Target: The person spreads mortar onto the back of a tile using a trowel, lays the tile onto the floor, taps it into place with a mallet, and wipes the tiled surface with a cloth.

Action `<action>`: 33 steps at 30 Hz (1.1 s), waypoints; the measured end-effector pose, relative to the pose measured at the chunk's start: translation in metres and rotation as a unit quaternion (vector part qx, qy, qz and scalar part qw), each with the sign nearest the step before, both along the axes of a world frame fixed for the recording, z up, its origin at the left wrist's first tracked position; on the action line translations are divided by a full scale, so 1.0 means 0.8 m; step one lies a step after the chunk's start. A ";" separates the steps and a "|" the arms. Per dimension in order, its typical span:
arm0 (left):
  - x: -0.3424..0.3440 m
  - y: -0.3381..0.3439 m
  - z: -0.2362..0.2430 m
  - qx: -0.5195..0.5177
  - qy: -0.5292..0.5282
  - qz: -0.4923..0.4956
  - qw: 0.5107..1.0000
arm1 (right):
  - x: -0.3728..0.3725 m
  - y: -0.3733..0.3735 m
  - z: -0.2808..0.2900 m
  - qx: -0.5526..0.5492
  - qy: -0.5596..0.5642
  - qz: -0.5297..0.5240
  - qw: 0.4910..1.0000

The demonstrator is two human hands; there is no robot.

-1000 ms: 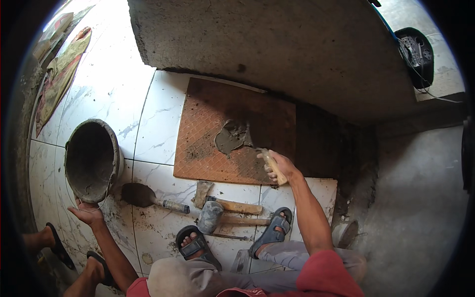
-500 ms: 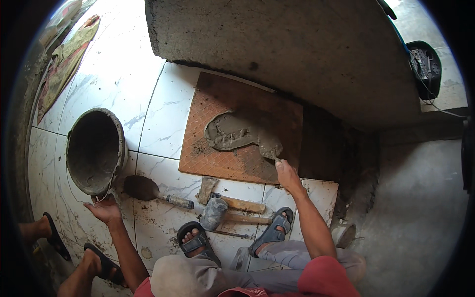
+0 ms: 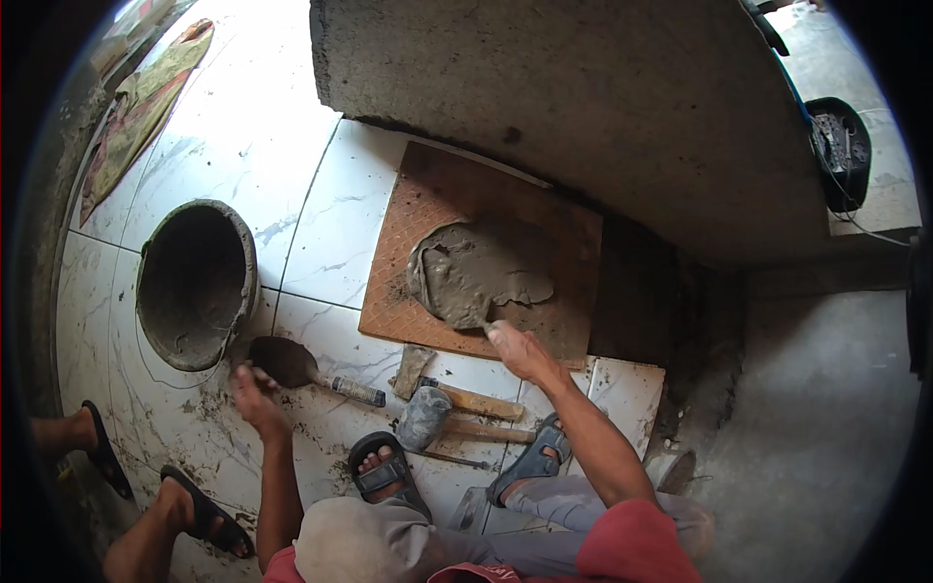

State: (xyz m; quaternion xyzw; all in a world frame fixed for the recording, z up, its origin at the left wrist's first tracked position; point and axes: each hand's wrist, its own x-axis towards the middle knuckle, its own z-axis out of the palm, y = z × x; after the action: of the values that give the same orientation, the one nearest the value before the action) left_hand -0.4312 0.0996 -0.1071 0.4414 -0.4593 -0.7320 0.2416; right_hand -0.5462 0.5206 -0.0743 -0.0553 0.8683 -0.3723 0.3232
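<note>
- Single head view, worn on the person's head, aimed steeply down at the floor tiles [image 3: 330, 233] in front of the crouched body.
- Fisheye: a black rim is seen all round, and straight edges are bent near it.
- The brown tile [image 3: 486, 204] is taken as landmark, seen at about arm's reach, just above picture centre.
- Beyond the brown tile, a concrete slab [image 3: 583, 107] is seen; left of it, a bucket [image 3: 194, 282]; below it, the person's knees and sandals.
- No second view, so no overlap is given.
</note>
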 end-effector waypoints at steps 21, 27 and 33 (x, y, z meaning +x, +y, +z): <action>-0.061 0.120 -0.031 -0.432 -0.042 -0.528 0.729 | -0.098 -0.055 0.066 0.269 0.061 0.123 0.953; -0.067 0.125 -0.034 -0.423 -0.059 -0.537 0.728 | -0.155 -0.016 0.010 0.203 0.113 0.014 0.973; -0.067 0.125 -0.030 -0.417 -0.064 -0.539 0.729 | -0.114 0.077 0.000 0.249 0.124 -0.100 0.955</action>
State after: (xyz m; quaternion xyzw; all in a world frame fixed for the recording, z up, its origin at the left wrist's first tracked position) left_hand -0.4847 0.1997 -0.1311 0.0206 -0.8934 -0.4443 -0.0636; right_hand -0.6375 0.5819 -0.0741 0.0681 0.9678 -0.1651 0.1773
